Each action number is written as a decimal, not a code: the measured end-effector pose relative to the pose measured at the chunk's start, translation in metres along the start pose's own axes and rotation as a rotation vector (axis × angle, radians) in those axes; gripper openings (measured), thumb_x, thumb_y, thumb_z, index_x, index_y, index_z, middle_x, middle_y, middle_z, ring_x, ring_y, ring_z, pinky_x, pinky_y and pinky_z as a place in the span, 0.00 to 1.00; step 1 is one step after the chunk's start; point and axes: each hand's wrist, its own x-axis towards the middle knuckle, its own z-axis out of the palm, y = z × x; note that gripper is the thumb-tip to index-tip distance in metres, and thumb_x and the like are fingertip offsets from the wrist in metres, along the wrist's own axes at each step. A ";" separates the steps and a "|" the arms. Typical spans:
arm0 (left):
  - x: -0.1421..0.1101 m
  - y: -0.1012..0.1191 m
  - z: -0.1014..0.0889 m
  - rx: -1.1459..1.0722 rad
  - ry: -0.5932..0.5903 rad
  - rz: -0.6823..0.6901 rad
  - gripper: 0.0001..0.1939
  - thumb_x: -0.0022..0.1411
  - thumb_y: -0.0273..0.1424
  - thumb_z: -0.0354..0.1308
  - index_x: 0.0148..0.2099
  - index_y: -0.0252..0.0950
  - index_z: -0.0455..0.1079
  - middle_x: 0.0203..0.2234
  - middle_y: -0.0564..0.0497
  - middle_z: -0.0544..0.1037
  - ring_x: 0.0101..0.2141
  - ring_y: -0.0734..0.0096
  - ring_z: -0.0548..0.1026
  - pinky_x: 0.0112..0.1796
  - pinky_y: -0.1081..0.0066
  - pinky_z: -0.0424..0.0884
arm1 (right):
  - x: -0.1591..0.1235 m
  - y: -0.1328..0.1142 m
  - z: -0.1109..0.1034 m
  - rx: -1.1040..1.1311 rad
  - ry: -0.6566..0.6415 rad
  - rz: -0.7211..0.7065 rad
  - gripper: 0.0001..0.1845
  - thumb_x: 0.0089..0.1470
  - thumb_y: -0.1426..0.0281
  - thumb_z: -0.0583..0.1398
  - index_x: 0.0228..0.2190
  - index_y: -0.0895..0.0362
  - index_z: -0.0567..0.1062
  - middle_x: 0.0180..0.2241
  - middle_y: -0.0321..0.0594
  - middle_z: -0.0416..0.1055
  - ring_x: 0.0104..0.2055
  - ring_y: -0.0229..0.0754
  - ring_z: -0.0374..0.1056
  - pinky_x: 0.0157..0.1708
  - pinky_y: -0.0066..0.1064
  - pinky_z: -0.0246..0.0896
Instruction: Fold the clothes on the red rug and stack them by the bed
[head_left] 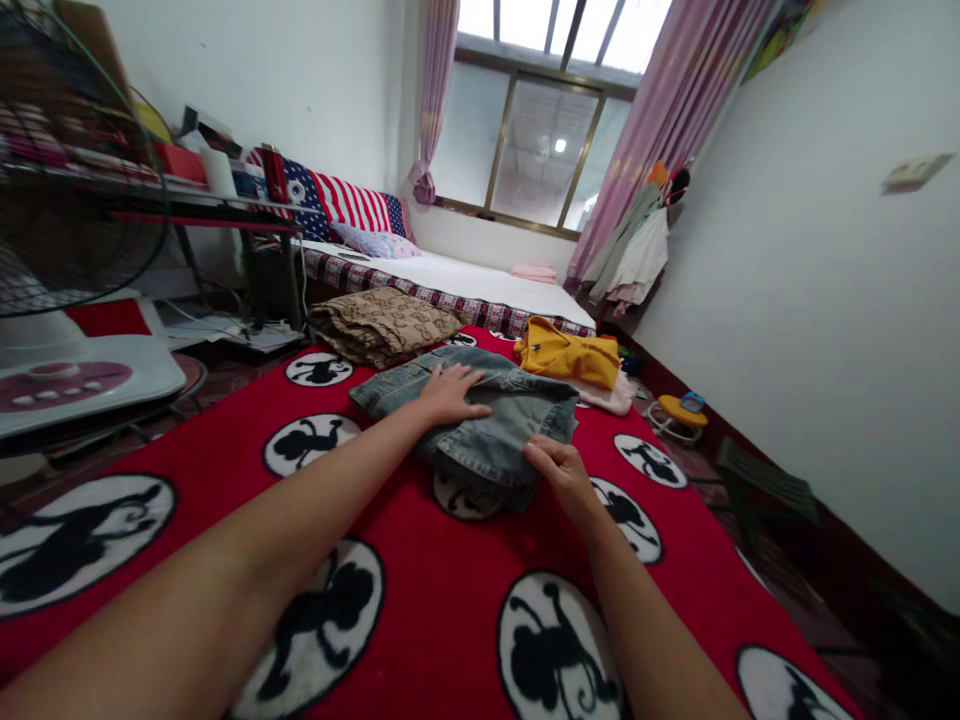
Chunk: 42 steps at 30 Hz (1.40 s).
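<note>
A blue denim garment [487, 430] lies folded in a bundle on the red blanket [427, 610], which is printed with black figures in white circles. My left hand [450, 395] rests flat on top of the denim with its fingers spread. At the near right edge of the bundle, my right hand [559, 470] is closed on the cloth, thumb uppermost. Behind the denim, to the left, is a folded brown patterned cloth [386, 322]. A yellow garment [570, 352] lies behind it to the right, on top of a pale pink one [611, 393].
At the left stand a fan [75, 200] and a cluttered desk [217, 200]. Beyond the blanket is a bed [465, 275] with pillows under a window. Clothes [637, 250] hang by the curtain. A yellow stool [681, 410] and a dark folding stool [765, 485] stand at the right.
</note>
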 end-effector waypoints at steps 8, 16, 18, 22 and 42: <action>-0.011 -0.007 0.033 -0.032 0.090 -0.016 0.35 0.57 0.51 0.59 0.61 0.38 0.66 0.60 0.43 0.68 0.61 0.54 0.63 0.64 0.52 0.47 | 0.032 -0.004 0.002 -0.172 0.039 0.229 0.24 0.54 0.54 0.56 0.18 0.58 0.74 0.15 0.33 0.62 0.21 0.37 0.58 0.23 0.28 0.49; 0.035 -0.035 -0.002 -0.237 -0.280 -0.043 0.19 0.52 0.41 0.62 0.45 0.39 0.79 0.40 0.50 0.82 0.42 0.60 0.77 0.42 0.70 0.70 | 0.099 0.017 0.018 -0.483 0.301 -0.115 0.19 0.44 0.79 0.58 0.40 0.58 0.77 0.45 0.47 0.72 0.48 0.47 0.69 0.50 0.38 0.64; 0.045 -0.045 -0.007 -0.274 -0.328 -0.015 0.16 0.53 0.39 0.61 0.41 0.37 0.80 0.35 0.52 0.83 0.36 0.65 0.78 0.36 0.74 0.69 | 0.099 0.030 0.021 -0.467 0.371 -0.156 0.18 0.46 0.79 0.56 0.39 0.59 0.77 0.45 0.49 0.72 0.51 0.49 0.67 0.53 0.42 0.62; 0.056 -0.055 -0.002 -0.258 -0.280 -0.033 0.14 0.58 0.39 0.57 0.37 0.36 0.80 0.31 0.52 0.82 0.33 0.68 0.76 0.33 0.74 0.67 | 0.088 0.038 0.020 -0.463 0.449 -0.253 0.17 0.51 0.78 0.54 0.40 0.56 0.76 0.45 0.49 0.73 0.51 0.50 0.67 0.54 0.45 0.61; 0.048 -0.031 0.023 -0.087 0.091 -0.245 0.21 0.56 0.54 0.58 0.37 0.43 0.79 0.35 0.50 0.81 0.38 0.61 0.76 0.35 0.70 0.66 | 0.083 0.040 0.015 -0.991 0.604 -0.008 0.19 0.58 0.62 0.57 0.48 0.57 0.75 0.54 0.57 0.65 0.59 0.62 0.53 0.53 0.55 0.51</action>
